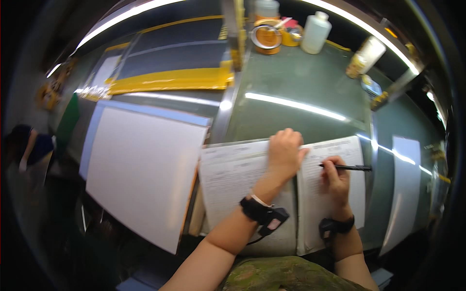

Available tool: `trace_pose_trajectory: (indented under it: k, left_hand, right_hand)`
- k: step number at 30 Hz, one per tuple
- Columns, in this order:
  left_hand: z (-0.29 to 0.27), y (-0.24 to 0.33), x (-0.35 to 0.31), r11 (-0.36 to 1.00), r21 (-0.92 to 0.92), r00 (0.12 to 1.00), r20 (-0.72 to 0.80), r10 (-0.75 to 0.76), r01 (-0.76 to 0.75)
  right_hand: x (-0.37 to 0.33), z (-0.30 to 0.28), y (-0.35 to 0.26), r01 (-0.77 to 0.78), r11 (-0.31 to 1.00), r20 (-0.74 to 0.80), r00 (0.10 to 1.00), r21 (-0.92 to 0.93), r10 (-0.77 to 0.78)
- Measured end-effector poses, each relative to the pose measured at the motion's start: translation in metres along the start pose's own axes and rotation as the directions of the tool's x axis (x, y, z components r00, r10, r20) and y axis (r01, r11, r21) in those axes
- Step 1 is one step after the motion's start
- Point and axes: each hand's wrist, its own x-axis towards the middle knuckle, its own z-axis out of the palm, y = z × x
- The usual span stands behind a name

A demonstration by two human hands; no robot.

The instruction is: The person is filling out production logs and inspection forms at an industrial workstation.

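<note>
A notebook [238, 182] lies spread on the green work surface in front of me, with lines of writing on both pages. My left hand [285, 151] is at its top edge near the spine, fingers curled together over the edge and thumb pointing toward the right page. What is under those fingers is hidden. On the right page rests my right hand [336, 182], closed around a black pen [357, 168]. The pen lies nearly level, with one end above the writing and the other sticking out to the right. Both wrists carry black strapped-on devices.
Left of the notebook is a large white board [145, 165] with a blue edge. Farther back lie dark sheets edged in yellow tape [170, 83]. A translucent bottle [316, 33], an orange tub [267, 39] and other containers stand at the back. A pale panel [404, 189] lies right.
</note>
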Motion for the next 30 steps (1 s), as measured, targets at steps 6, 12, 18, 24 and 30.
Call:
trace_pose_trajectory:
  k: [6, 12, 18, 24, 30]
  left_hand:
    - [-0.024, -0.005, -0.003, 0.999, 0.045, 0.995, 0.099, 0.002, -0.006]
    - [-0.028, -0.002, 0.001, 0.995, 0.029, 0.984, 0.152, 0.091, -0.097]
    - [-0.027, -0.006, 0.001, 1.0, -0.009, 0.964, 0.265, 0.014, -0.012]
    - [-0.03, 0.0, 0.003, 1.0, -0.009, 0.964, 0.265, -0.003, 0.006]
    - [-0.029, -0.002, 0.003, 1.0, -0.008, 0.969, 0.245, 0.022, -0.021]
  right_hand:
    - [-0.012, 0.008, -0.011, 0.005, 0.996, 0.099, 0.995, -0.087, 0.004]
    - [-0.015, 0.011, -0.005, 0.015, 0.995, 0.111, 0.994, -0.1, -0.004]
    - [-0.008, 0.01, 0.007, 0.086, 0.986, -0.02, 0.996, -0.143, -0.09]
    - [-0.008, -0.004, 0.002, 0.22, 0.975, -0.124, 0.968, -0.014, -0.22]
    - [-0.008, 0.017, 0.001, 0.079, 0.982, 0.047, 0.996, -0.171, -0.072]
